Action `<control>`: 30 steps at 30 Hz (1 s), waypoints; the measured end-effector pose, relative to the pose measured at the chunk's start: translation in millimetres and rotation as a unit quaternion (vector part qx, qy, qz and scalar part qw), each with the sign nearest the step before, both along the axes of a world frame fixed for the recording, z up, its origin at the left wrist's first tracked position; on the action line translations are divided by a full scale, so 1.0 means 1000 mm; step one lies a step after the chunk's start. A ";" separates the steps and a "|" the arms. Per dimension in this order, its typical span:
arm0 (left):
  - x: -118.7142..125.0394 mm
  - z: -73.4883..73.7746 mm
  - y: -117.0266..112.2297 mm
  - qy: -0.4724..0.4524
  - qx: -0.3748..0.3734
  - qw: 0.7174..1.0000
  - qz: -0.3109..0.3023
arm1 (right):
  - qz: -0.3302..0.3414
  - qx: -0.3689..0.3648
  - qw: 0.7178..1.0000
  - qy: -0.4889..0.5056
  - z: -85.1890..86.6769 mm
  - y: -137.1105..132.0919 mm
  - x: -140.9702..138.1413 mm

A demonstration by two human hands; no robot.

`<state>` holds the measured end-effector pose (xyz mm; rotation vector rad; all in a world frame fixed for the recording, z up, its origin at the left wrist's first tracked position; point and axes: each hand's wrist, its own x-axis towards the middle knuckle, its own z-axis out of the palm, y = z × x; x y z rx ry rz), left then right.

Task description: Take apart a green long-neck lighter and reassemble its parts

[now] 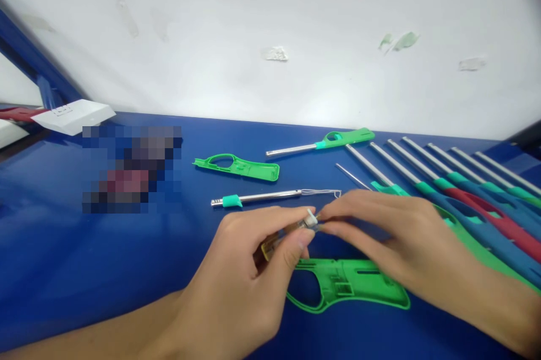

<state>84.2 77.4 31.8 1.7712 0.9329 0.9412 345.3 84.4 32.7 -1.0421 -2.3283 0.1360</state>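
My left hand [249, 270] is closed in a pinch on a small clear yellowish lighter insert [270, 247] with a white tip [311, 218]. My right hand [393, 236] meets it from the right, fingertips pinched on the same small part. Both hover just above a green lighter handle shell [350, 284] lying flat on the blue table [63, 270]. Beyond my hands lies a metal tube with a teal collar and thin wire [262, 198]. Another green shell half [239, 167] sits further back.
An assembled green long-nose lighter [325, 142] lies near the white wall. A row of several finished lighters, green, blue and red [460, 191], fans out at right. A white box [71, 116] rests at the far left, beside a blurred patch.
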 end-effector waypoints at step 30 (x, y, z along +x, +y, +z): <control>0.004 0.001 0.012 -0.019 -0.048 0.998 0.046 | -0.007 -0.195 0.962 0.190 -0.007 0.008 -0.006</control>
